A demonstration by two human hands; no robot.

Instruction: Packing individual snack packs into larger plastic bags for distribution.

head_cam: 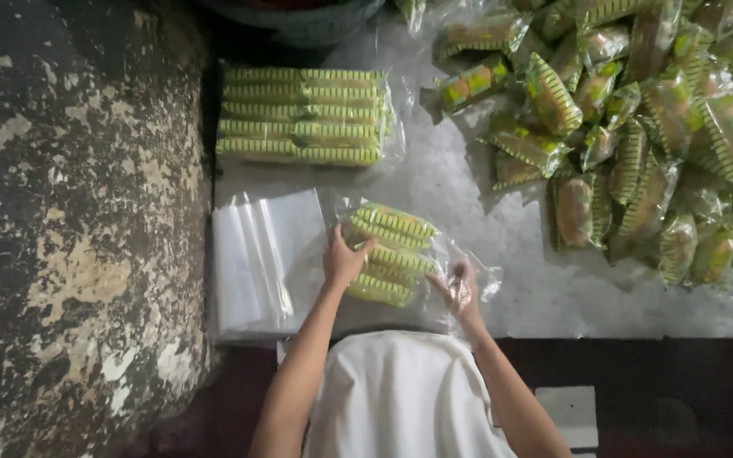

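we see our left hand (343,261) pressing flat on a row of green-and-yellow striped snack packets (388,253) inside a clear plastic bag (468,280), near centre; our right hand (460,293) pinches the bag's open edge. a stack of empty bags (265,263) lies left, a filled pack (303,116) far, loose packets (638,144) right, on a pale table (468,178) beside a peeling dark wall (78,220).

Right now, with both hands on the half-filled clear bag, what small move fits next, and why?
Probably nudge the snack packets deeper with the left hand while the right hand holds the clear bag mouth open: the packets sit skewed, unlike the finished pack.
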